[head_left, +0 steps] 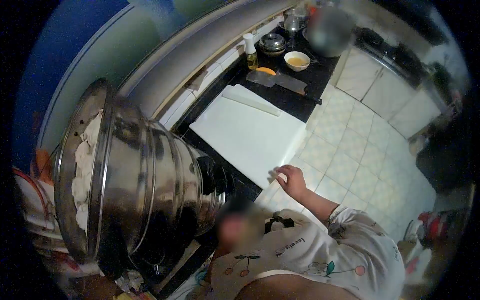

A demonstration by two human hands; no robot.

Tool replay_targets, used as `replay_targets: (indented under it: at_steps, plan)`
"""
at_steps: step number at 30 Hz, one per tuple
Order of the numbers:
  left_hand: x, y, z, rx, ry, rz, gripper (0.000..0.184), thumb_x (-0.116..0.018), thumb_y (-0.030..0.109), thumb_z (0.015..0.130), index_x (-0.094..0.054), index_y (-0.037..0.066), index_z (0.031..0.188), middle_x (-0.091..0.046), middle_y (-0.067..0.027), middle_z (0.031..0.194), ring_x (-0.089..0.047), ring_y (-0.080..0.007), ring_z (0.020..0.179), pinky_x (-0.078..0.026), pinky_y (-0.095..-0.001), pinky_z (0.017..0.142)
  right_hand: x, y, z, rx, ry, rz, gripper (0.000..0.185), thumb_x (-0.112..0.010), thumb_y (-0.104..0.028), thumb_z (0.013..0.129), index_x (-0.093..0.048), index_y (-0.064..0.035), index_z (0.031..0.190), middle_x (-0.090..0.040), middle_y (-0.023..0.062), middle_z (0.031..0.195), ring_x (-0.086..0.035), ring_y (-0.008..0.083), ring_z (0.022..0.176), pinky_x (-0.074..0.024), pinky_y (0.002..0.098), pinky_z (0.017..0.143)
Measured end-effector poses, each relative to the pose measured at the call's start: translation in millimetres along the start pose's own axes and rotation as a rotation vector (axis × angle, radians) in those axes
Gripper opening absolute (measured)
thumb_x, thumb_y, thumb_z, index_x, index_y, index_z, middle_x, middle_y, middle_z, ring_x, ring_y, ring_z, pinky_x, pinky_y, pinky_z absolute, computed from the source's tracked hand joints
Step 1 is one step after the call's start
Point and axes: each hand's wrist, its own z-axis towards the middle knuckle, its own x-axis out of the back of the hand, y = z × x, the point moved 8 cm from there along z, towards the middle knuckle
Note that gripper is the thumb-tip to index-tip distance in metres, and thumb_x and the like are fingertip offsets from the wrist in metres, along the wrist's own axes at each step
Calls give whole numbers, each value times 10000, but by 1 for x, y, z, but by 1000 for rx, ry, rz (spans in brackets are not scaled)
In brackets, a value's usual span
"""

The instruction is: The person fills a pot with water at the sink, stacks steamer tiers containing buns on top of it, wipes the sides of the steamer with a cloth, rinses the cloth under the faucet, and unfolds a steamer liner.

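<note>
My right hand hovers by the near right corner of a large white cutting board, its fingers loosely bent and apart, with nothing visible in them. A long pale bar, possibly a rolling pin, lies across the board's far part. At the left side of my body, a blurred skin-toned patch seems to be my left hand; its fingers do not show. Close to it stands a tall stacked metal steamer, with white dough pieces in its top tier.
Behind the board lie a cleaver and a grey blade with an orange edge. A bowl of yellow liquid, a spray bottle of oil and a lidded metal pot stand farther back. Tiled floor stretches to the right.
</note>
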Motion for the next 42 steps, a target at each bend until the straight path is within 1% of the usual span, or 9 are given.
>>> replay_targets:
  at_steps: [12,16,20,27,30,33,36,40,42]
  plan:
    - [-63,80,119,-205,395,281,216,-645,108,736,-553,28,915,-581,-114,807,-552,-209,753,-446,-296,719,-22,106,221,-50,-141,-386,339,-603,-213,687,-532,-27,961,-502,130,986,-479,299,919,-410,410,768]
    - [-124,120,178,-91,267,778,242,-619,214,719,-562,35,871,-553,-149,862,-536,-311,790,-442,-403,726,-43,131,259,85,-189,-370,278,-565,-215,714,-538,-21,912,-525,134,901,-497,292,869,-425,396,743]
    - [-125,113,202,43,530,871,294,-634,271,667,-582,39,840,-544,-166,915,-494,-343,912,-394,-430,809,-35,153,284,96,-348,-436,178,-504,-136,739,-534,1,848,-540,153,842,-497,300,874,-426,389,731]
    - [-99,183,193,-84,623,913,507,-586,345,753,-439,27,1119,-445,-191,1118,-397,-348,1066,-334,-459,903,12,229,282,-31,-123,-414,352,-518,-199,787,-481,29,1053,-495,213,985,-470,347,939,-370,418,845]
    - [-65,138,195,35,826,818,515,-592,300,756,-403,22,1145,-398,-193,1178,-384,-326,1086,-351,-465,890,16,174,278,246,-34,-206,325,-448,-238,846,-483,37,1015,-496,248,920,-459,359,959,-369,423,804]
    - [-23,12,191,284,1003,503,530,-598,255,758,-366,17,1172,-350,-195,1239,-370,-304,1107,-369,-470,877,-24,172,258,-138,-432,0,460,-580,-127,719,-435,31,1127,-470,228,1091,-469,347,998,-404,359,857]
    - [-15,-65,190,268,1022,27,490,-605,209,750,-396,23,1151,-379,-181,1240,-394,-277,1094,-409,-442,830,-27,164,254,-145,-518,-242,487,-600,-232,709,-471,33,1096,-521,219,1017,-513,341,955,-429,366,821]
    - [2,27,213,417,907,223,496,-625,258,732,-459,-21,1107,-547,-218,993,-530,-364,910,-422,-407,789,-36,166,250,-313,-769,-296,462,-593,-319,711,-538,36,1002,-579,211,847,-573,352,815,-459,392,746]
    - [2,15,227,479,880,373,457,-591,242,758,-460,-22,1106,-548,-232,980,-531,-375,902,-423,-415,783,-58,169,243,-120,-719,-181,380,-554,-339,749,-572,14,888,-581,213,739,-577,358,736,-462,420,666]
